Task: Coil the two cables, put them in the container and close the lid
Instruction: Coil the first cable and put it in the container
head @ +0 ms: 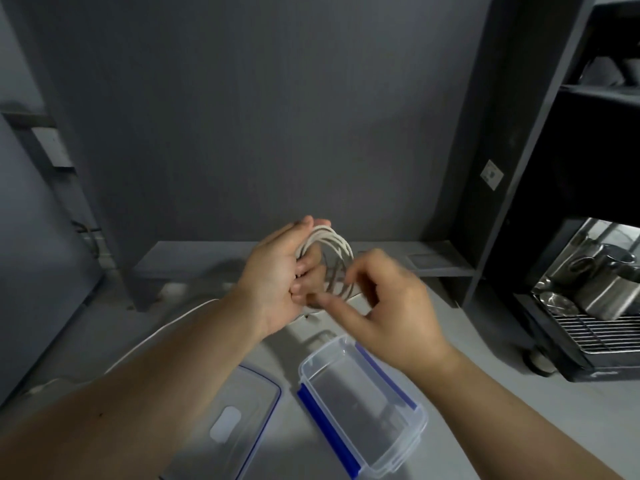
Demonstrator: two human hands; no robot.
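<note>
My left hand (277, 275) grips a coil of white cable (334, 242) held up above the table, several loops standing out past the fingers. My right hand (388, 306) is at the lower right side of the coil, its fingers pinched on the cable there. Below the hands stands the clear plastic container (408, 441) with blue clips, open and with nothing inside. Its clear lid (249, 410) lies flat to the left. A second white cable (166, 329) runs across the table under my left forearm, partly hidden.
A coffee machine (588, 292) with a metal drip grate stands at the right. A dark shelf unit (540, 133) rises behind it. A low grey ledge (194, 261) runs along the back wall. The white table (485, 344) carries everything.
</note>
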